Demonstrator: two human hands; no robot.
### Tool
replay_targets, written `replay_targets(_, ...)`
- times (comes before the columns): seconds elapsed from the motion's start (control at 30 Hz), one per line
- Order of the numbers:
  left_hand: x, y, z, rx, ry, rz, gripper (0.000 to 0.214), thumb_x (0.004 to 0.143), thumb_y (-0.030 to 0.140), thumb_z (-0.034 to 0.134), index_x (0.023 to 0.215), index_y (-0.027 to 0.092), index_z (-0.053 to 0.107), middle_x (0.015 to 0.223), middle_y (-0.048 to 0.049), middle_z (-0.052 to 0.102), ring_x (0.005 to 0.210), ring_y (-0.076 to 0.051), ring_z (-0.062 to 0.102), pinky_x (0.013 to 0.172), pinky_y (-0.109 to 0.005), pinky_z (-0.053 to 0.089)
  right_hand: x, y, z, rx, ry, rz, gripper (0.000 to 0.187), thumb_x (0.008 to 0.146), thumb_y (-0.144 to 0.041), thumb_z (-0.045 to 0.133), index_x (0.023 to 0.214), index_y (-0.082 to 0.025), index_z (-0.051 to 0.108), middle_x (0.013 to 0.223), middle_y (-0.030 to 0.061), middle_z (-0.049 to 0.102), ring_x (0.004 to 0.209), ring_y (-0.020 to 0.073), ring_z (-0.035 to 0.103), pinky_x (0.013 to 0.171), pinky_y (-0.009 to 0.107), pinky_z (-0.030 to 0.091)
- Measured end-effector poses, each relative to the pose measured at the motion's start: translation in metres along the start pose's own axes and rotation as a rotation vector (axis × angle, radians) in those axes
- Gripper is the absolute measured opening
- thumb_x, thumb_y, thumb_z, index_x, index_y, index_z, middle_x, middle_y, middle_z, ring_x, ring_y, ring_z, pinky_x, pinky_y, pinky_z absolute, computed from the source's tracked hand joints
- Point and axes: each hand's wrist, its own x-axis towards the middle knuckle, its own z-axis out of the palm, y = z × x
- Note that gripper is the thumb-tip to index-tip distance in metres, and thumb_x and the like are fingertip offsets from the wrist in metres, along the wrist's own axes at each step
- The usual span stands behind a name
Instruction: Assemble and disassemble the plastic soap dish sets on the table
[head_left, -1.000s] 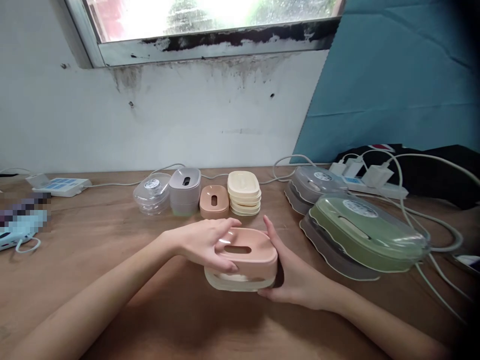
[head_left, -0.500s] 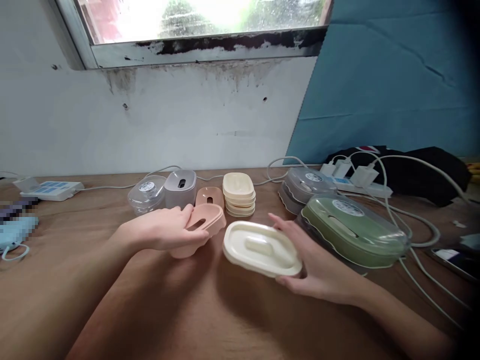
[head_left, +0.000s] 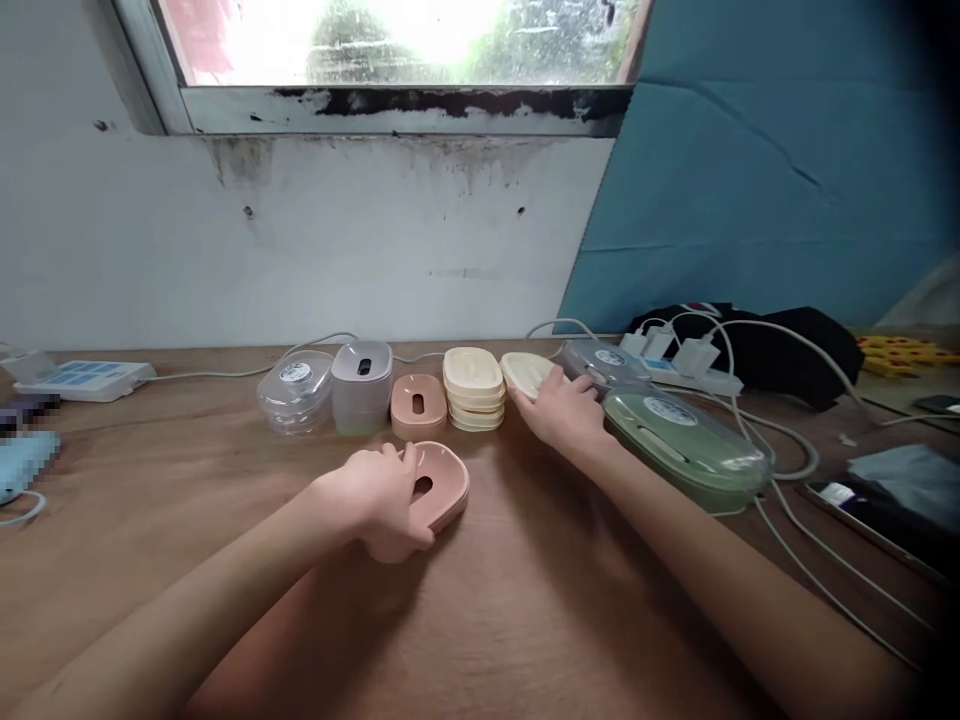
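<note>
A pink oval dish with a slot in its base (head_left: pixel 448 480) is in my left hand (head_left: pixel 386 500), whose fingers close round its left side, low over the table. Farther back, my right hand (head_left: pixel 564 408) grips a cream oval dish (head_left: pixel 525 370) just right of a stack of cream dishes (head_left: pixel 474 375). Whether that dish rests on the table I cannot tell; my fingers hide its near right edge. Left of the cream stack sits another pink slotted dish (head_left: pixel 418 405). Beside it stand a stack of grey slotted dishes (head_left: pixel 362 385) and several clear lids (head_left: pixel 296 395).
A green dish under a clear lid (head_left: pixel 682 440) and a grey lidded one (head_left: pixel 607 362) lie beside my right forearm. White power strips (head_left: pixel 86 380) with cables sit at both sides. Black cloth (head_left: pixel 787 350), yellow items (head_left: pixel 904 352) and a phone (head_left: pixel 862 515) are at the right.
My right hand has carried the cream dish back, beside the cream stack. My left hand has brought the pink dish nearer and slightly right, turning its slotted face up.
</note>
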Motion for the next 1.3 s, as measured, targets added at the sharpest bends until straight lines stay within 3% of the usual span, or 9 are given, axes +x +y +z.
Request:
replay_targets(0.13,-0.001,-0.003,0.0,0.011,0.032,0.041,0.091,0.061,0.057,0.056,0.134,0.009,0.032,0.114,-0.0245,0.053,0.093,-0.039,0.059,0.067,-0.04,0.047,-0.002,0.0,0.018,-0.087,0.01,0.012,0.078,0.084,-0.058,0.032,0.124,0.008,0.039,0.111,0.0397,0.045,0.099,0.0471,0.05,0.071,0.054,0.041)
replay_targets(0.33,0.001,0.003,0.004,-0.015,0.052,0.04,0.093,0.064,0.067,0.051,0.134,0.008,0.032,0.12,-0.0269,0.05,0.097,-0.041,0.057,0.072,-0.042,0.046,-0.013,0.006,0.031,-0.137,-0.023,-0.16,0.055,0.084,-0.042,0.045,0.114,0.003,0.052,0.111,0.0346,0.049,0.101,0.0437,0.049,0.074,0.05,0.042)
replay_targets(0.43,0.001,0.007,0.01,-0.03,0.081,0.04,0.095,0.068,0.072,0.043,0.136,0.006,0.028,0.131,-0.0315,0.036,0.099,-0.044,0.055,0.074,-0.046,0.044,-0.02,0.015,0.038,-0.12,-0.024,-0.266,0.047,0.083,-0.035,0.047,0.114,0.0,0.052,0.11,0.0304,0.052,0.103,0.0408,0.048,0.08,0.049,0.041)
replay_targets(0.53,0.0,0.005,0.015,0.052,0.16,0.122,0.098,0.062,0.07,0.053,0.134,0.007,0.031,0.141,-0.0303,0.019,0.11,-0.046,0.046,0.08,-0.049,0.042,-0.03,0.027,0.045,-0.08,0.007,-0.359,0.044,0.086,-0.03,0.041,0.117,-0.001,0.049,0.119,0.0291,0.047,0.113,0.04,0.041,0.088,0.05,0.037)
replay_targets(0.63,0.0,-0.001,0.013,0.231,0.17,0.409,0.053,0.062,0.038,0.068,0.106,0.011,0.057,0.133,-0.0207,0.039,0.118,-0.04,0.038,0.086,-0.042,0.04,-0.04,0.037,0.047,-0.022,0.049,-0.442,0.048,0.086,-0.027,0.039,0.124,0.002,0.041,0.129,0.0308,0.034,0.121,0.0403,0.033,0.094,0.05,0.034)
replay_targets(0.73,0.001,0.0,0.008,0.297,0.146,0.555,0.01,0.065,0.01,0.057,0.073,0.015,0.059,0.097,-0.0116,0.062,0.098,-0.028,0.053,0.079,-0.034,0.042,-0.046,0.041,0.048,0.053,0.072,-0.551,0.048,0.085,-0.027,0.04,0.126,0.0,0.038,0.131,0.0276,0.031,0.124,0.0368,0.032,0.097,0.047,0.033)
replay_targets(0.87,0.0,0.007,0.0,0.22,0.159,0.537,0.013,0.065,0.019,0.057,0.077,0.015,0.053,0.079,-0.008,0.059,0.067,-0.021,0.053,0.058,-0.03,0.042,-0.047,0.042,0.05,0.156,0.094,-0.667,0.046,0.082,-0.024,0.042,0.124,-0.005,0.039,0.126,0.0231,0.036,0.122,0.0333,0.036,0.097,0.045,0.036)
replay_targets(1.07,0.002,-0.007,-0.025,0.148,0.431,0.307,0.005,0.073,0.019,0.047,0.077,0.017,0.043,0.082,-0.0066,0.053,0.072,-0.02,0.052,0.06,-0.029,0.04,-0.045,0.039,0.046,0.249,0.171,-0.765,0.047,0.082,-0.02,0.041,0.127,-0.008,0.036,0.127,0.0184,0.041,0.12,0.0273,0.039,0.098,0.041,0.037)
replay_targets(1.3,0.053,-0.006,-0.044,0.041,0.567,0.174,0.013,0.08,0.031,0.043,0.077,0.018,0.04,0.086,-0.0075,0.053,0.078,-0.021,0.053,0.058,-0.027,0.039,-0.021,0.0,0.049,0.222,0.264,-0.788,0.048,0.083,-0.023,0.045,0.13,-0.016,0.039,0.141,0.0124,0.034,0.133,0.0328,0.018,0.099,0.05,0.029)
